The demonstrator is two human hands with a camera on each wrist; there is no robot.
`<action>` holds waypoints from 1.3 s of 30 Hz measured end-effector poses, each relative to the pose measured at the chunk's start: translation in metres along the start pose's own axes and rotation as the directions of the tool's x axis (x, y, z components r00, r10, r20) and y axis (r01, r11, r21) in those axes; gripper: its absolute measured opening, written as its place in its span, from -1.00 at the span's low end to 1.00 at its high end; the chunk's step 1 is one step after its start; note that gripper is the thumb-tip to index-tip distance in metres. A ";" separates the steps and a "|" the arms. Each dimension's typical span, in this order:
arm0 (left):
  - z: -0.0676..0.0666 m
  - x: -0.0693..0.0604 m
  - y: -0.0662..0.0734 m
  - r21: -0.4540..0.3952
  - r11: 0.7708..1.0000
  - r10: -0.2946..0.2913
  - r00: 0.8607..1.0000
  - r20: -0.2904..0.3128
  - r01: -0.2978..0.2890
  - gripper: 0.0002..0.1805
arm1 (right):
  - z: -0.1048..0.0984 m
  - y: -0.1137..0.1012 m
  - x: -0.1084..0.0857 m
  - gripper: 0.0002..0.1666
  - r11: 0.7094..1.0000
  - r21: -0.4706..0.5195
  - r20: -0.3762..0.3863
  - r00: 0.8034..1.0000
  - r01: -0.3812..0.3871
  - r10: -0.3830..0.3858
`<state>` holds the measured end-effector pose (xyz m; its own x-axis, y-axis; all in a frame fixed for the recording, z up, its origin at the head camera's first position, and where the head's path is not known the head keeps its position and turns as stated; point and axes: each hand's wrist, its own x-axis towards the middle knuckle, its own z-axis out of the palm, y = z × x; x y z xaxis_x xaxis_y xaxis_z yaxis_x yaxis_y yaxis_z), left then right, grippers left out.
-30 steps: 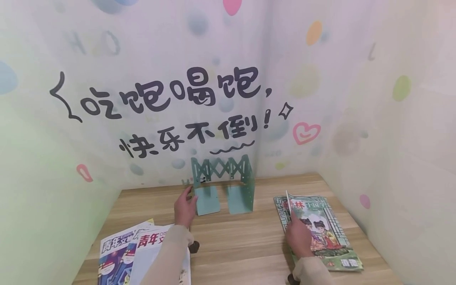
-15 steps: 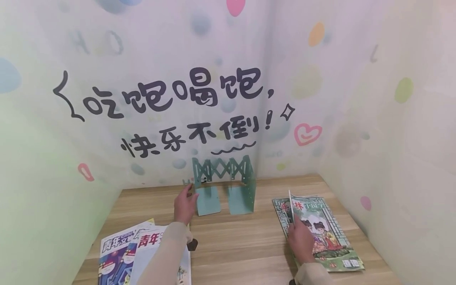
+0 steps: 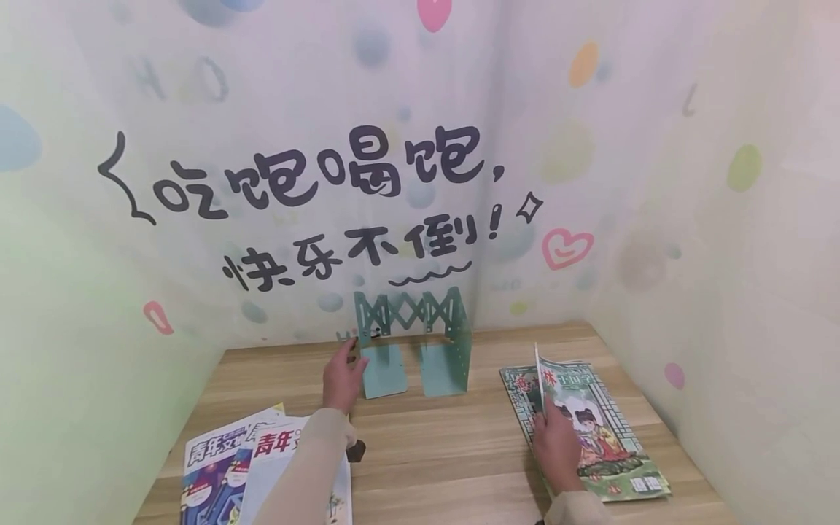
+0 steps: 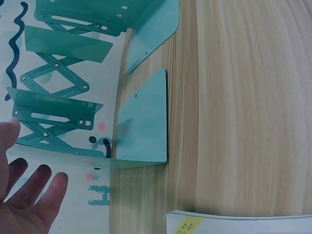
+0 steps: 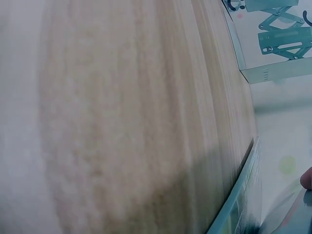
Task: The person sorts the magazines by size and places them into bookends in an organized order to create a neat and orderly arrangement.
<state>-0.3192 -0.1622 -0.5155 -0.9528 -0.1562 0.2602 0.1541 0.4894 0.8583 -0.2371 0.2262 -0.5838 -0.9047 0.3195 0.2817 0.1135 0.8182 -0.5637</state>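
A green metal expandable bookend stands near the back wall, its scissor-link back spread between two end plates. My left hand is at its left end plate; in the left wrist view the thumb of that hand is by the plate's corner, the other fingers loosely bent outside it. Whether it touches is hard to tell. On the right, my right hand grips a thin magazine, its edge raised over other green-covered magazines. The right wrist view shows just a fingertip and a magazine edge.
Magazines with white and purple covers lie overlapped at the front left of the wooden table, partly behind my left sleeve. A printed curtain wall stands close behind the bookend, with side walls left and right.
The magazine edge in my right hand has risen slightly and shifted a little to the right over the stack. My left hand stays by the bookend's left plate.
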 end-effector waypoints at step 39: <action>0.003 0.002 -0.003 0.105 0.994 0.028 1.000 0.000 -0.028 -0.41 | -0.015 -0.009 -0.025 -0.44 0.974 0.051 -0.359 0.914 0.220 -0.188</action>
<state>-0.3230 -0.1612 -0.5192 -0.9482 -0.1423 0.2839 0.1521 0.5812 0.7994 -0.2090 0.2179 -0.5743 -0.7007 0.3104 0.6424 -0.1099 0.8427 -0.5270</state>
